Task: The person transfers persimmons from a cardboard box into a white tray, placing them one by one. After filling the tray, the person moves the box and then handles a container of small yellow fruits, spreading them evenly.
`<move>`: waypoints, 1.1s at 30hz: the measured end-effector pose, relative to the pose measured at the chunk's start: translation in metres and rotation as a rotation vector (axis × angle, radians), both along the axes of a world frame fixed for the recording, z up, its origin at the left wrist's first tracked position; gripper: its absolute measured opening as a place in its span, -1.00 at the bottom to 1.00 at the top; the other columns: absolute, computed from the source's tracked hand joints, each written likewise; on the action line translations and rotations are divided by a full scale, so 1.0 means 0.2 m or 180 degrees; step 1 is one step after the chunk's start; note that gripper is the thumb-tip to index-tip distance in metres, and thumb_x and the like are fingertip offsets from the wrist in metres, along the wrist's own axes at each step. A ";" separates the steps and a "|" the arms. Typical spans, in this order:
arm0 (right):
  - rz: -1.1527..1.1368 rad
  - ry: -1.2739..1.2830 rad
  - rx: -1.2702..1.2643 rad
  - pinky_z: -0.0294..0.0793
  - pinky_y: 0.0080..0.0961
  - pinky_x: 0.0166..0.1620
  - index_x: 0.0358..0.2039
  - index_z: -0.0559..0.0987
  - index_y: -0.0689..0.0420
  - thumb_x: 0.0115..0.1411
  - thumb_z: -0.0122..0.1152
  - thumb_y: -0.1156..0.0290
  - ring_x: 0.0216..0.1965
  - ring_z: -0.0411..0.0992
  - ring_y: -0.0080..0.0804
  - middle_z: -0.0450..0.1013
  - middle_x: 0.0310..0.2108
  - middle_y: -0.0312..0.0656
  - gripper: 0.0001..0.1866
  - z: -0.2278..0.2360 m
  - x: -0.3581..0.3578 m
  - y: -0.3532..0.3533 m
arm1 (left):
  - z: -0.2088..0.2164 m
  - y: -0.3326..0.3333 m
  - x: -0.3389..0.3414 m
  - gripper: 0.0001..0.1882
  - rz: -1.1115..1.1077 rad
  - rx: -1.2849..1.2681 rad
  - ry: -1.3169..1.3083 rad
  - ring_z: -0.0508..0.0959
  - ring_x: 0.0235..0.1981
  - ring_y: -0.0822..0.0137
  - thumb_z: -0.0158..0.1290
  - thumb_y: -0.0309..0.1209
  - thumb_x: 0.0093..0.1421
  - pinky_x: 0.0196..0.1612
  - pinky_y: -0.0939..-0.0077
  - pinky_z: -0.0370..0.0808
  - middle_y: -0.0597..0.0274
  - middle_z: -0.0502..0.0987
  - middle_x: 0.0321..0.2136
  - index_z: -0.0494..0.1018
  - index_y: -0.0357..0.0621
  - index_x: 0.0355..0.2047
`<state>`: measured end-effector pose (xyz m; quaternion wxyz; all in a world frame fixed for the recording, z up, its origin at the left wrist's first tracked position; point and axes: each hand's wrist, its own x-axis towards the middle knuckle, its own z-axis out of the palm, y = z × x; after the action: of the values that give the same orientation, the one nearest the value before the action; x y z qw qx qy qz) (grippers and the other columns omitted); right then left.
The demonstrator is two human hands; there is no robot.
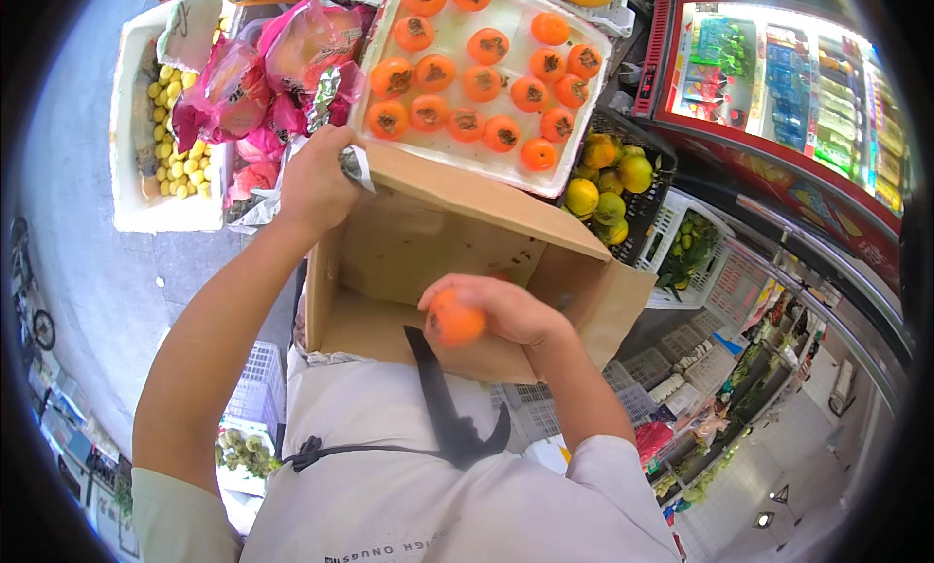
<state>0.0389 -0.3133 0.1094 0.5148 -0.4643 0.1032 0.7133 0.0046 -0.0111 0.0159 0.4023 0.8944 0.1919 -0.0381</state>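
My right hand (pixel 506 310) is closed around an orange persimmon (pixel 455 322), slightly blurred, over the opening of a cardboard box (pixel 428 256). Behind its knuckles a sliver of orange shows, too small to name. My left hand (pixel 319 181) grips the far left corner of the box, beside a scrap of silver foil (pixel 356 166); some of its fingers are hidden. Dark specks lie on the box's inner wall. Right beyond the box, a white foam tray (pixel 506 179) holds several persimmons (pixel 483 82), spaced apart with their leafy tops up.
Pink plastic-wrapped fruit (pixel 311 42) and a foam box (pixel 175 217) of small yellow fruit stand at the left. To the right are a black crate (pixel 654 188) of green-orange citrus, a white crate (pixel 681 227) of green produce and a red-framed drinks fridge (pixel 778 159).
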 end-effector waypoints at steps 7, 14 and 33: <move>-0.1251 0.0984 0.1121 0.55 -0.32 -0.56 0.05 0.53 0.18 0.50 -0.14 -0.41 -0.44 0.64 -0.10 0.65 -0.24 0.16 -0.21 -0.01 0.46 0.17 | 0.03 -0.03 0.01 -0.68 0.0124 -0.0158 0.0011 0.62 -0.06 -0.16 0.33 -0.47 0.05 -0.04 0.05 0.58 0.09 0.58 -0.17 0.59 -0.04 -0.15; -0.1391 -0.0166 0.0736 0.60 -0.41 -0.55 0.23 0.48 0.21 0.47 0.09 -0.37 -0.32 0.65 -0.16 0.57 -0.03 0.04 -0.19 -0.11 0.83 0.29 | -0.01 -0.01 0.02 -0.65 0.0100 -0.0168 0.0110 0.63 -0.07 -0.11 0.37 -0.49 -0.01 -0.05 0.06 0.59 0.11 0.57 -0.18 0.59 -0.04 -0.17; -0.0006 -0.3405 -0.0600 0.68 -0.27 0.13 0.38 0.34 0.14 0.13 0.69 0.37 0.17 0.59 -0.27 0.53 0.17 -0.06 -0.11 -0.39 1.38 0.37 | 0.00 -0.01 0.03 -0.62 0.0134 -0.0276 -0.0037 0.65 -0.12 -0.08 0.40 -0.51 -0.07 -0.09 0.09 0.60 0.14 0.56 -0.22 0.57 -0.08 -0.20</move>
<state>0.3148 -0.2403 0.0320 0.4523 -0.8066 -0.1093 0.3646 0.0113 -0.0127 0.0166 0.4425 0.8721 0.2066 -0.0327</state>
